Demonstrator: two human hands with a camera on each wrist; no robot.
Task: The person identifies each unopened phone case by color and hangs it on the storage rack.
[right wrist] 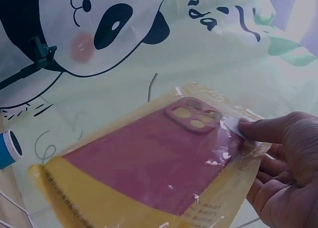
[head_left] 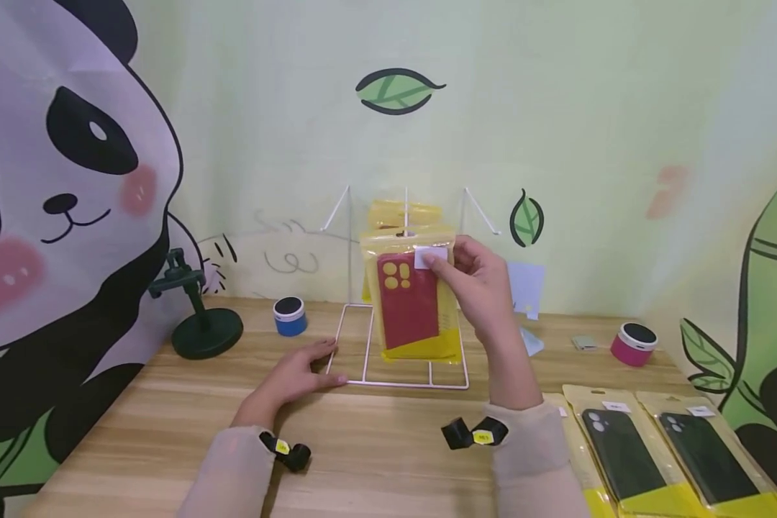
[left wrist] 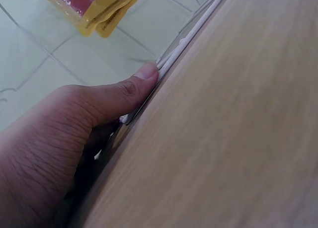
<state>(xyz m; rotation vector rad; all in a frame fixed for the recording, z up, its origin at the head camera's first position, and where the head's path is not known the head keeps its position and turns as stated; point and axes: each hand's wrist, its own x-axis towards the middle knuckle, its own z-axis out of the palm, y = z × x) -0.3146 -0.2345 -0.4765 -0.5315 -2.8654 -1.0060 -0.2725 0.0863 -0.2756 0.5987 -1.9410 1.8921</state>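
At the lower right of your head view, the frame edge cuts off two packaged black phone cases. The red case packet hides the yellow packets behind it. White label print is too small to read.

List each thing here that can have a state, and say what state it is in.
Red phone case packet: upright at the rack's hook, pinched at its top.
Right hand: pinching the packet.
Left hand: flat on the wire rack base.
Wire rack: standing on the table.
Black case packets: lying flat.
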